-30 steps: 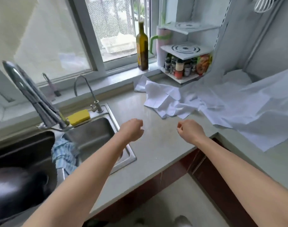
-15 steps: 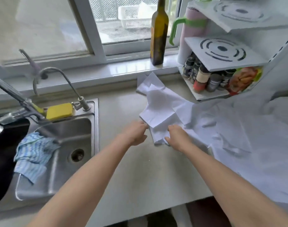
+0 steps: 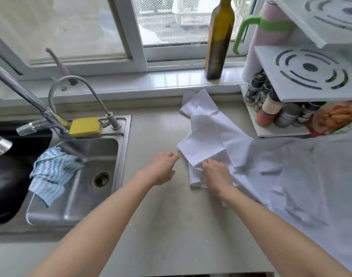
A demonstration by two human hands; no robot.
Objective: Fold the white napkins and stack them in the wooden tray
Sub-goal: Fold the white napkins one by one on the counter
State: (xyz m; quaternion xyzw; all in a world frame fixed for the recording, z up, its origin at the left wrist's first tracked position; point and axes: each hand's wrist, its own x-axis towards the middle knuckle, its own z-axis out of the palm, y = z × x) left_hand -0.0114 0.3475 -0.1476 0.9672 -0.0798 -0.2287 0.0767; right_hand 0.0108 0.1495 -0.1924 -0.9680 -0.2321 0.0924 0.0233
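Single head-worn wide-angle view, looking forward and steeply down, close over the countertop [image 3: 167, 226], window [image 3: 171, 27] far.

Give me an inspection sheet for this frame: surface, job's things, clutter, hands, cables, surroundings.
Surface: grey counter, sink at its left.
Job's things: crumpled white napkins on the counter; more white cloth to the right; no wooden tray seen.
Clutter: yellow sponge, blue cloth on the sink edge, dark bottle on the sill, spice rack.
Hands: left hand open beside the napkins; right hand rests on a napkin, grip unclear.
Cables: nothing seen.
Surroundings: window behind, faucet.
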